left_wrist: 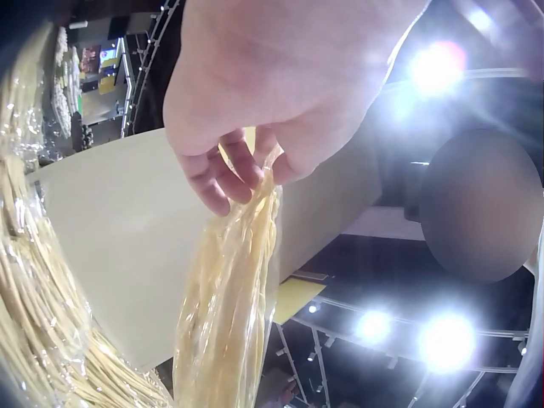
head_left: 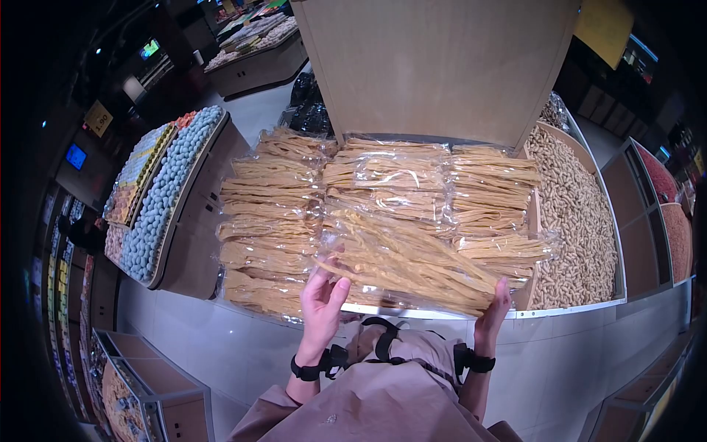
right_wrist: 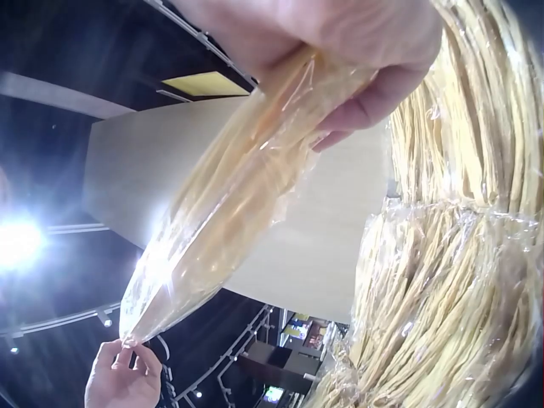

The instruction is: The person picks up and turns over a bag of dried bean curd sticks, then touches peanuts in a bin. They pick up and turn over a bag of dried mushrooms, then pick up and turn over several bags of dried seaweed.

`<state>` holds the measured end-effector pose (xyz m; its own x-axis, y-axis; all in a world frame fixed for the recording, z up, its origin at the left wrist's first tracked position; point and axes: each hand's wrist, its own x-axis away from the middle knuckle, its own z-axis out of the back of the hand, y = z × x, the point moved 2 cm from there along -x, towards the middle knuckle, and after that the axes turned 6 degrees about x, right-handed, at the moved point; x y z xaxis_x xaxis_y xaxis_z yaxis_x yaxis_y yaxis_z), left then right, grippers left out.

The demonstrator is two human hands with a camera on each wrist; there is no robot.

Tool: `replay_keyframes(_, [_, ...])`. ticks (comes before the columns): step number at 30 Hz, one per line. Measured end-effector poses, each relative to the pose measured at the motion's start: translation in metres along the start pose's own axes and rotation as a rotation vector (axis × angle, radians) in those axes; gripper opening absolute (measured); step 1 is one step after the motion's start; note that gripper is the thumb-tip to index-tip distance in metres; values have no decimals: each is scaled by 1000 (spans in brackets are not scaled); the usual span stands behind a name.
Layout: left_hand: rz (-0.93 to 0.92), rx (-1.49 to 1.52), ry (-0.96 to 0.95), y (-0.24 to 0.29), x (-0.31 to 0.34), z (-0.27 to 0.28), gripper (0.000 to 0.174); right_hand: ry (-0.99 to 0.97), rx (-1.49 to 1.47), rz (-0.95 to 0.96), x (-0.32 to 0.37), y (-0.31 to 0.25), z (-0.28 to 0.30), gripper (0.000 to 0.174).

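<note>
A clear plastic bag of dried bean curd sticks (head_left: 412, 258), long and pale yellow, is held lengthwise between both hands above the display. My left hand (head_left: 322, 298) pinches the bag's gathered left end between thumb and fingers, as the left wrist view shows closely. At the other end, my right hand (head_left: 495, 313) grips the bag, with fingers curled around the plastic in the right wrist view. Beneath it, similar bagged sticks (head_left: 269, 221) lie in stacked rows, partly hidden by the held bag.
A tall wooden panel (head_left: 434, 66) rises behind the rows. Unshelled peanuts (head_left: 574, 221) fill a bin on the right, behind a low wooden divider. The display's metal front edge (head_left: 567, 311) runs close to my body. To the left stands a stall of pale blue eggs (head_left: 166, 199).
</note>
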<state>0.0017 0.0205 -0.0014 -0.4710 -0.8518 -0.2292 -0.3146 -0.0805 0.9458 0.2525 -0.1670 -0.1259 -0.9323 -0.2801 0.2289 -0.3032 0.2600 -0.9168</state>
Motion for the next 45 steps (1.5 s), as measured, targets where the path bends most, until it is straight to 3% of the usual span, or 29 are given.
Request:
replay_keyframes(3, [11, -1, 3, 2, 1, -2, 41, 1, 12, 3, 0, 0, 1, 27])
replay_keyframes(5, [19, -8, -10, 3, 1, 0, 40, -49, 73, -20, -3, 6, 7, 39])
replay_keyframes(25, [82, -33, -67, 0, 6, 10, 31, -26, 99, -6, -6, 15, 20, 38])
replay_keyframes(31, [57, 122, -89, 2, 9, 2, 29, -34, 73, 12, -4, 13, 16, 39])
replay_keyframes(36, [74, 44, -78, 5, 8, 3, 20, -22, 81, 54, 0, 5, 11, 39])
replay_keyframes(45, [68, -19, -87, 10, 10, 5, 23, -40, 86, 28, 0, 7, 11, 39])
